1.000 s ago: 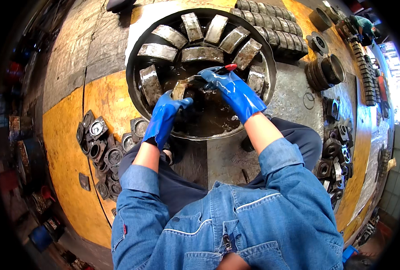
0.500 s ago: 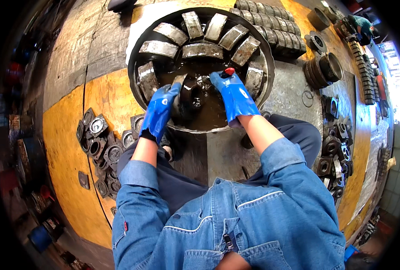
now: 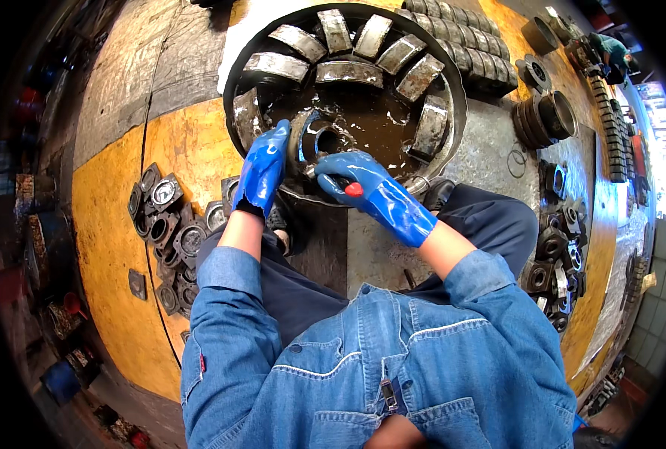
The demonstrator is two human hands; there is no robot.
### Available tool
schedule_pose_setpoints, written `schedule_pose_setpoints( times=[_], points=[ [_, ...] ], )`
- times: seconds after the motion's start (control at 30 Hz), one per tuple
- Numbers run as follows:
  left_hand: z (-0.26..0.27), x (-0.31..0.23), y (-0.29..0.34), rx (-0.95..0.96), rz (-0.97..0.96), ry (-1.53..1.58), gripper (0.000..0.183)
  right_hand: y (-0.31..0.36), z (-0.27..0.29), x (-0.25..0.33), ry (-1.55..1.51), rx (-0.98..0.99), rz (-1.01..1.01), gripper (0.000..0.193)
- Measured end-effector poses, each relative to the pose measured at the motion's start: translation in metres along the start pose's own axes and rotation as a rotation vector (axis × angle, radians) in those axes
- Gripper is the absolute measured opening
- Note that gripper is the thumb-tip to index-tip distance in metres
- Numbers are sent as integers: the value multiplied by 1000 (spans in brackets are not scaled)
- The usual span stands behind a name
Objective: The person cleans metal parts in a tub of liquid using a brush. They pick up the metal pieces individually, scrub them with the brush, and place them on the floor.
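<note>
A large round metal basin (image 3: 460, 123) with dark liquid (image 3: 374, 127) in it lies in front of me. My left hand (image 3: 268, 161), in a blue rubber glove, grips the left side of a thick hollow metal part (image 3: 322, 136) standing at the basin's near side. My right hand (image 3: 351, 178), gloved alike, is closed around a red-ended handle (image 3: 354, 189) beside the part's near right edge. The tool's working end is hidden. Several worn metal blocks (image 3: 349, 73) line the basin's far side and flanks.
Rows of stacked metal rings (image 3: 467, 56) stand beyond the basin at right. Flanged castings (image 3: 190, 239) are piled at left, and more metal parts (image 3: 554, 243) at right. Wide metal cylinders (image 3: 550, 118) lie nearby. Another person (image 3: 610, 54) is at far right.
My right hand has moved left and nearer, bringing the red-ended handle up to the hollow part. The part now shows its opening more clearly. My left hand stays on its left side.
</note>
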State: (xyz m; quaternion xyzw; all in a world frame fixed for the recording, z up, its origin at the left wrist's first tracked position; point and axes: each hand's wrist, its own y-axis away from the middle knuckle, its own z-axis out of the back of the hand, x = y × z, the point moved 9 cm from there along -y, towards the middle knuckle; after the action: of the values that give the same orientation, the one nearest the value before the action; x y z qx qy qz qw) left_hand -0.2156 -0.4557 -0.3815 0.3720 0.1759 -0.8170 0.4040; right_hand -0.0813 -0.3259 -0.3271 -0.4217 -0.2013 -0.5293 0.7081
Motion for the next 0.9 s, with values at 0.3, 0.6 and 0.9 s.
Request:
schedule_pose_setpoints(
  times=[0.3, 0.6, 0.9],
  points=[
    [-42, 69, -16, 24, 406, 444, 69, -2, 27, -26, 178, 397, -33, 12],
    [-32, 41, -6, 32, 431, 399, 70, -37, 16, -43, 469, 470, 176, 30],
    [-25, 32, -11, 62, 445, 180, 71, 15, 15, -107, -121, 198, -1068, 31]
  ],
)
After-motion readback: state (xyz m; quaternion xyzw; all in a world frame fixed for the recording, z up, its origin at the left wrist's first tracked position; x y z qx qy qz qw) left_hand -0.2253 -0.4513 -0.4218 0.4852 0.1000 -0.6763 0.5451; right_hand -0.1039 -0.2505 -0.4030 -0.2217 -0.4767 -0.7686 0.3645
